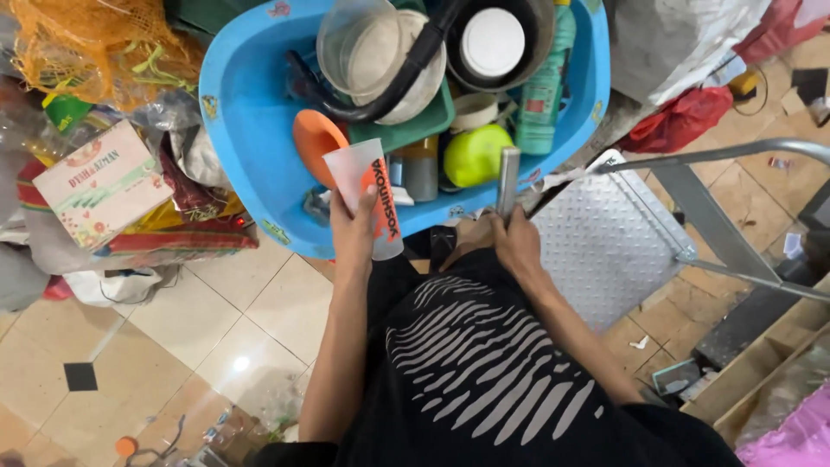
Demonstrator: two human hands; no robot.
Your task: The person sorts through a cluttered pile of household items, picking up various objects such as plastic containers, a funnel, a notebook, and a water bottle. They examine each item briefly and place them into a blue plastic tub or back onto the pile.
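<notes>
Beige floor tiles (216, 320) with small black diamond insets are seen below, crowded with clutter on every side. Most of the upper middle is filled by a large blue plastic tub (251, 130), which is packed with kitchenware: a black pot (540, 35) with a white lid (492, 41) inside it, a clear measuring jug (359, 43), a green tray (406, 130), a teal bottle (543, 95), a lime-green round container (475, 154) and an orange scoop (313, 138). To the right of the tub, a grey checker-plate step (605, 242) and its metal rails (718, 156) are seen. An orange net bag (86, 43) is piled at the upper left, and a printed cardboard box (99, 183) is laid beneath it on folded cloths. A red plastic bag (683, 117) is crumpled at the upper right.

A black shirt with white wavy stripes (484, 363) is worn by the person. The left hand (354, 229) is closed around a frosted plastic cup (370, 195) with orange print; the cup is held upright over the tub's near rim, just beside the orange scoop. The right hand (516, 244) is wrapped firmly around the lower end of a slim silver metal cylinder (507, 177), which is held upright at the tub's near rim, just in front of the lime-green container. Both grips are fully closed on their objects.
</notes>
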